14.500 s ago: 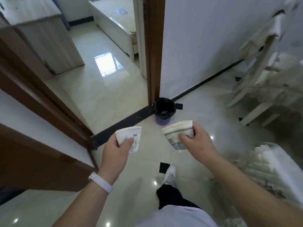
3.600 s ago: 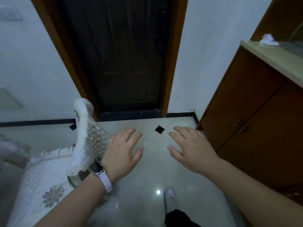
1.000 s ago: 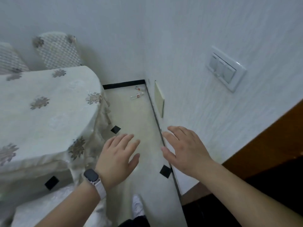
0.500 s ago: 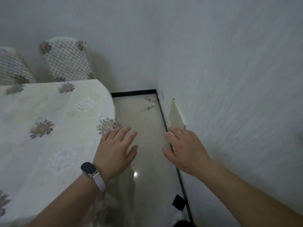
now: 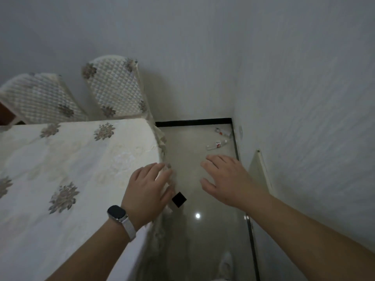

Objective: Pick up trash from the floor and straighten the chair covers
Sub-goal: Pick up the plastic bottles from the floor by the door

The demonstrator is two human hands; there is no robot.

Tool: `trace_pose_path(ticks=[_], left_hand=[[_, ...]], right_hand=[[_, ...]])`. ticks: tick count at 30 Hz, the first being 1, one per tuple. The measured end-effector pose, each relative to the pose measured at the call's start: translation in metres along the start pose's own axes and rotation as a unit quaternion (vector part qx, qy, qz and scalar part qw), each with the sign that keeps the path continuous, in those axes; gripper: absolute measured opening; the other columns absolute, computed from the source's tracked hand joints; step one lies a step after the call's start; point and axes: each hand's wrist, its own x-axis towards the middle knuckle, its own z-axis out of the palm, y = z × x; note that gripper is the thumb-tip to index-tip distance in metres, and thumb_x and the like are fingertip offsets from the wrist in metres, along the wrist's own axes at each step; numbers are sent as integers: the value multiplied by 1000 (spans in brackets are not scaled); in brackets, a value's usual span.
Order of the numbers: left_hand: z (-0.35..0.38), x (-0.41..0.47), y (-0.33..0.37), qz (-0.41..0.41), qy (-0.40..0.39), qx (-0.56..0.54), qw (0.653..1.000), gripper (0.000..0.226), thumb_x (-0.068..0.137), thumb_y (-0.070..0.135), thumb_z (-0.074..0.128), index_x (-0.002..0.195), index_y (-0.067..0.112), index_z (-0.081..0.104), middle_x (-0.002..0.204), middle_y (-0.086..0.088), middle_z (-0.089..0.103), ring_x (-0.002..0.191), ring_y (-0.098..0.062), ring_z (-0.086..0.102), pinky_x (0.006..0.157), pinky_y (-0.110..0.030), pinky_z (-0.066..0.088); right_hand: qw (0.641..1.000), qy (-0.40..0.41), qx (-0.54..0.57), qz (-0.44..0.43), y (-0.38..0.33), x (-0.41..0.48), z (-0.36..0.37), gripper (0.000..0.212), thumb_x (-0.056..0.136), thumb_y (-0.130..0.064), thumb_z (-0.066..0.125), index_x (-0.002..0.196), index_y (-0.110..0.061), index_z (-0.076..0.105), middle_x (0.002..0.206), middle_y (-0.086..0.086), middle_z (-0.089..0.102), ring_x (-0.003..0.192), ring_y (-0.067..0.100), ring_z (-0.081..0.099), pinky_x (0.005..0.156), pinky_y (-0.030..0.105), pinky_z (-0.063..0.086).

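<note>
Left hand [image 5: 146, 193]: I read it as spread flat, fingers [image 5: 162, 173] extended and holding nothing, over the right edge of the bench [image 5: 60, 159], which is draped in a floral cloth.
Right hand [image 5: 227, 179]: Open, fingers splayed, empty, raised over the floor [image 5: 194, 240] in the narrow aisle between bench and wall [image 5: 304, 118].
Trash location: Two small tube-like items lie in the far right corner of the floor; the nearer trash piece [image 5: 216, 144] sits just beyond my right fingertips in the frame, the farther trash piece [image 5: 222, 132] close to the black baseboard [image 5: 192, 122].
Chair covers: Two quilted covers, the left chair cover [image 5: 38, 98] and the right chair cover [image 5: 115, 88], stand upright at the far side of the bench, near the wall.
Reason for posture: Both hands appear held forward and free because the aisle is tight and the next pickup lies ahead.
Step in hand: Approach to the corner trash, in my judgement.
Next requirement: Lower reach needed; a bend toward the floor is likely.
Risk: Sleeve or wrist may snag the cloth fringe [image 5: 162, 138].
</note>
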Motion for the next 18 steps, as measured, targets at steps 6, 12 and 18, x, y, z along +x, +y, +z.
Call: trace_pose_path(ticks=[6, 12, 18], left_hand=[[12, 80, -4, -22, 12, -14, 1000, 47, 88, 42, 43, 120, 17, 66, 124, -8, 65, 113, -32, 60, 96, -46, 46], [43, 169, -35, -22, 13, -41, 999, 46, 88, 42, 45, 118, 16, 66, 122, -8, 65, 111, -31, 60, 94, -44, 46], [92, 293, -70, 13, 26, -87, 996, 44, 86, 42, 48, 117, 18, 66, 120, -7, 65, 107, -30, 61, 90, -44, 48]], right_hand=[[999, 19, -10, -42, 46, 83, -14, 56, 89, -51, 37, 121, -14, 62, 129, 8, 59, 116, 27, 54, 100, 43, 43], [997, 16, -38, -66, 92, 160, -7, 51, 88, -49, 45, 121, -14, 64, 125, 9, 62, 111, 30, 58, 94, 43, 46], [995, -31, -88, -37, 145, 250, 2, 50, 88, -49, 50, 122, -15, 63, 126, 9, 61, 112, 30, 57, 96, 43, 44]])
